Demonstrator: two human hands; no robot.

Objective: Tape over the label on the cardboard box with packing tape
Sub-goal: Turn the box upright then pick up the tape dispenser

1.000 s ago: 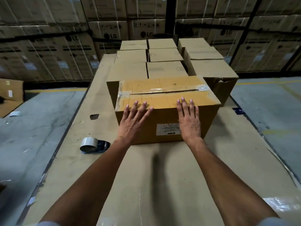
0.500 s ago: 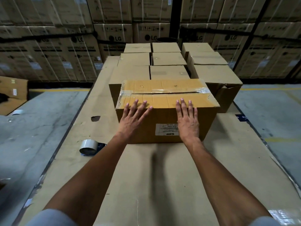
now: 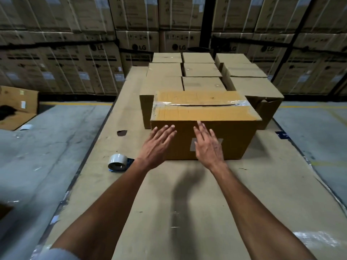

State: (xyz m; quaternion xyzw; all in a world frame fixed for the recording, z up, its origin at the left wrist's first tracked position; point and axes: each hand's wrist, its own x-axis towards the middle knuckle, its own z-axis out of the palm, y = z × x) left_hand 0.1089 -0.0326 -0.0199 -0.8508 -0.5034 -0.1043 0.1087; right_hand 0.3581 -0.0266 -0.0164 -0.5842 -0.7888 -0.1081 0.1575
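My grip is slack on both sides: my left hand and my right hand are spread flat with fingers apart, holding nothing, both raised in front of the near face of the cardboard box. Whether the fingertips touch the cardboard I cannot tell, as the hands are blurred.

Behind everything a wall of stacked cartons fills the back, many printed with LG. The bench, covered in brown cardboard sheet, runs away from me down the middle, with grey concrete floor on either side. At its far end sits a cluster of plain brown boxes, packed close together, and one of them to the right stands with a flap open.

The cardboard box stands on the bench just in front of that cluster, its top seam closed with clear tape that wrinkles at both ends. On its near face is the white label, mostly hidden behind my right hand, so only its left part and a corner show.

To the left of the box, lying on the bench near my left wrist but apart from it, is the packing tape in its blue dispenser.
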